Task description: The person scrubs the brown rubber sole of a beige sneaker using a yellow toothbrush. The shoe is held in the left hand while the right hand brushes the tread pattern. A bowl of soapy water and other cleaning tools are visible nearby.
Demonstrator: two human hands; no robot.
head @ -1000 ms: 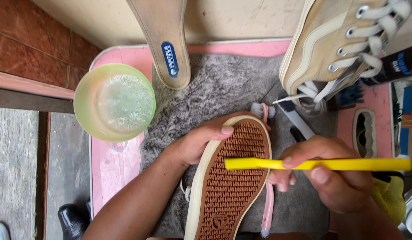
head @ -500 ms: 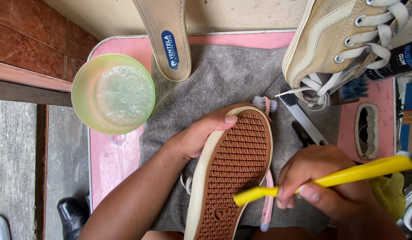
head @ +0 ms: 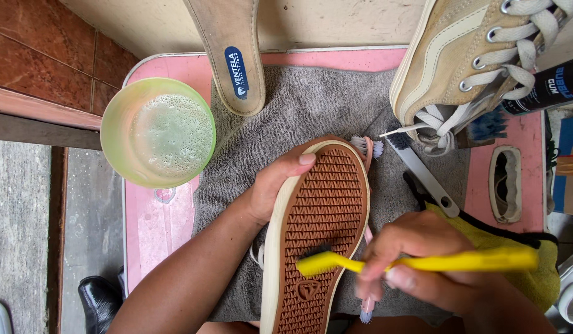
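A translucent green bowl (head: 158, 132) sits left of the upturned shoe (head: 317, 238) on a pink tray (head: 157, 229); it holds cloudy, foamy liquid. The shoe lies sole-up over a grey towel (head: 311, 105), its brown rubber tread cut in a fine waffle grid inside a cream rim; its heel end runs off the bottom edge. The left hand (head: 277, 185) clasps the shoe's left side near the toe, thumb over the rim. The right hand (head: 422, 260), just right of the shoe, is closed around a yellow brush (head: 416, 263) whose head presses on the tread near the heel; the fingers are blurred. Above the shoe a beige insole (head: 228, 49) with a blue oval label leans against the wall, its top cut off. Up and right of the shoe stands a second tan suede sneaker (head: 478, 59) with white laces, partly out of view. A pink toothbrush (head: 368, 148) peeks from behind the shoe's toe, mostly hidden. A grey-handled brush (head: 422, 176) lies right of the toe, and a yellow cloth (head: 540, 278) shows beneath the right wrist.
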